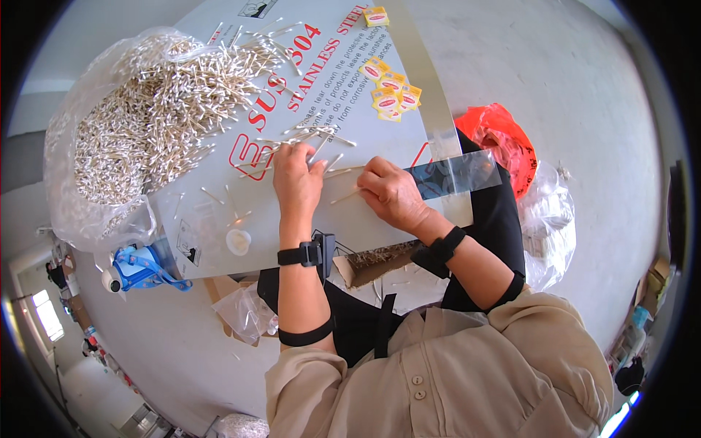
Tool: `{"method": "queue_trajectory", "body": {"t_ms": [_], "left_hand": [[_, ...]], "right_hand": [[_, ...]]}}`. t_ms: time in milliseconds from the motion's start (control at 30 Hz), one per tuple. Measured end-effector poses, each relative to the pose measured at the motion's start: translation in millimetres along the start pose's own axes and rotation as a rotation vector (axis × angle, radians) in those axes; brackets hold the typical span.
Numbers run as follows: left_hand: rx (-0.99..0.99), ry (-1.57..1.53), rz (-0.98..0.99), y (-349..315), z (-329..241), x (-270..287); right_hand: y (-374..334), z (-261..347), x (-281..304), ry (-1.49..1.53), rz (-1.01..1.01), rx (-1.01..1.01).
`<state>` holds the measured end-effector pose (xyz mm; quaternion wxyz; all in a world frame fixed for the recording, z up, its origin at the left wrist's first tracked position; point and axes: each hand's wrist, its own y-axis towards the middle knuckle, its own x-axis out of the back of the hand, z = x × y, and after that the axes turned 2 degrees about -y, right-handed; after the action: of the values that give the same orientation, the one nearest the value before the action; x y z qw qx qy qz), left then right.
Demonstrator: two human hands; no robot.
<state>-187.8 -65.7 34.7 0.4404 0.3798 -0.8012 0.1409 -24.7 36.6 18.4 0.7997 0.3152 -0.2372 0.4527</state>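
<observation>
Swabs [161, 131] beyond counting

One clear bag [102, 237] left of the left fingers [286, 152]; one white disc [238, 241] on their near side; at least five yellow labels [386, 102] ahead of the right fingers [371, 182], overlapping; one red bag [493, 120] to their right.

- The left hand's [298, 175] fingertips vanish among loose cotton swabs [314, 133]; from here I can't tell how many they touch.
- The right hand [391, 191] turns its back to me, its palm hidden; sticks run up to the curled fingers and I lose their ends.
- In the clear bag [62, 182] on the left, the heap is too tangled to count.
- Yellow packets [398, 91] overlap, covering parts of one another.
- The tabletop's [350, 226] far end runs out of sight, and its near edge hides part of the cardboard box [358, 270].
- Clutter [77, 292] along the left wall is too small and blurred to make out.
</observation>
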Motion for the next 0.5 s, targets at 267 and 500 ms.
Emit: {"method": "queue_trajectory", "body": {"t_ms": [267, 500], "left_hand": [[-0.029, -0.009, 0.099, -6, -6, -4], [-0.079, -0.074, 0.063, -31, -6, -1]], "right_hand": [[53, -23, -5, -0.148, -0.074, -0.105], [59, -32, -3, -0.055, 0.054, 0.001]]}}
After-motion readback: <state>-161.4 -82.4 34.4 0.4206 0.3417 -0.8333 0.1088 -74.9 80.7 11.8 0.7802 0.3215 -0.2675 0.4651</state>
